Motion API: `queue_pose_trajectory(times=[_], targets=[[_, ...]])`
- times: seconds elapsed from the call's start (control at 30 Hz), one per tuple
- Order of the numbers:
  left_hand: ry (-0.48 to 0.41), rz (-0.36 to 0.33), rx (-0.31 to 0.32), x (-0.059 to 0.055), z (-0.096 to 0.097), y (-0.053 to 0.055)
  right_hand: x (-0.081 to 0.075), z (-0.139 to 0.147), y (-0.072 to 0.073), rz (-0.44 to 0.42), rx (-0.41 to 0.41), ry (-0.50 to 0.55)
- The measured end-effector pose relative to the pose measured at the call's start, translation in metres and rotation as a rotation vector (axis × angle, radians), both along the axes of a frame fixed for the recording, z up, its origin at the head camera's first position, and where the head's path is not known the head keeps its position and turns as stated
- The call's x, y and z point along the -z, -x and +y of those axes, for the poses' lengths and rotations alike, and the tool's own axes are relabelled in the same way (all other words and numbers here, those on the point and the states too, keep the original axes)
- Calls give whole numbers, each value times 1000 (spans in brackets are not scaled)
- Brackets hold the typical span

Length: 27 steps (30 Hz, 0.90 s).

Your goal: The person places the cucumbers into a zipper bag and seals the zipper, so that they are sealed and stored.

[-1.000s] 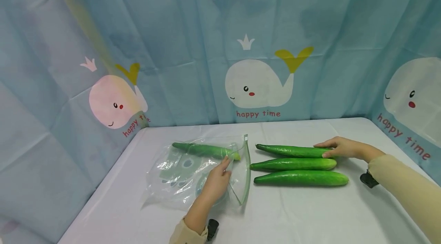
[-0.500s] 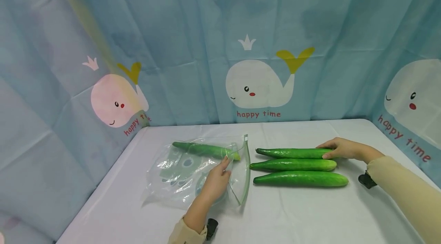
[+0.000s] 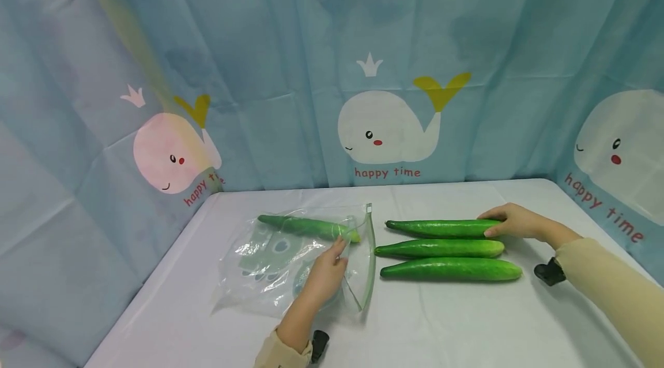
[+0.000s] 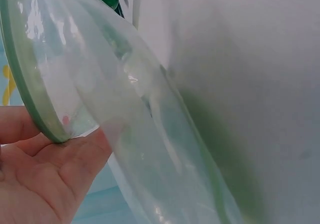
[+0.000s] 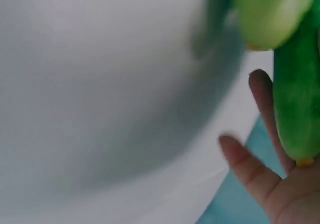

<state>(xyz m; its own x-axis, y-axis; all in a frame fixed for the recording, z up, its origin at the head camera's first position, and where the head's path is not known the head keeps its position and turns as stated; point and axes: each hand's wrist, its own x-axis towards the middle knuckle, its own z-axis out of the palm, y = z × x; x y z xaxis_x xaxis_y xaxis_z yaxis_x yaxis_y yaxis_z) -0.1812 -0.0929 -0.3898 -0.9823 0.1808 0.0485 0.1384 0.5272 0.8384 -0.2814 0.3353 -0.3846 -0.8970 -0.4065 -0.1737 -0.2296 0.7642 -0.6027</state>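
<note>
A clear zip bag with a green-edged mouth [image 3: 372, 264] lies on the left half of the table, its mouth facing right. Inside it, along the far side, is one green cucumber [image 3: 306, 226]. My left hand [image 3: 325, 276] holds the bag near its mouth; the left wrist view has the fingers and thumb at the green rim [image 4: 25, 84]. To the right, my right hand [image 3: 521, 224] grips the right end of the farthest cucumber [image 3: 436, 228]. The middle cucumber [image 3: 441, 248] and the nearest cucumber [image 3: 451, 269] lie side by side in front of it.
A white cloth [image 3: 446, 322] covers the table. Behind and to both sides hangs a blue curtain [image 3: 280, 97] printed with whales. Black straps [image 3: 550, 271] sit at both wrists, below beige sleeves [image 3: 596, 281].
The right hand has shifted the farthest cucumber slightly up in the head view, widening its gap to the middle one. The left hand and the bag have stayed put.
</note>
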Motion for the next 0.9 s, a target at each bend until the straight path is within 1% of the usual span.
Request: queue_pose_trajectory(times=[0.07, 0.17, 0.23, 0.3, 0.37, 0.47, 0.57, 0.67, 0.8, 0.9], targets=[[-7, 0, 2, 0, 0, 1, -6, -1, -3, 10, 18, 30], [-16, -2, 4, 1, 1, 2, -16, -2, -9, -6, 61, 103], [-19, -5, 8, 1, 1, 2, -23, -4, -13, -15, 99, 148], [-20, -8, 11, 1, 1, 2, -29, -6, -18, -28, 153, 212], [-21, -8, 14, 1, 0, 1, -34, -8, -23, -58, 203, 293], [-19, -7, 13, 0, 0, 1, -40, -10, -31, -140, 277, 464], [-17, -5, 8, 0, 0, 1, -43, -12, -37, -225, 334, 614], [-15, -5, 3, -1, -1, 1, -45, -14, -42, -288, 378, 740], [-24, -14, 6, 0, -1, 1, -46, -18, -49, -338, 401, 864], [-33, -12, 5, -1, 0, 0, -47, -24, -54, -341, 407, 900]])
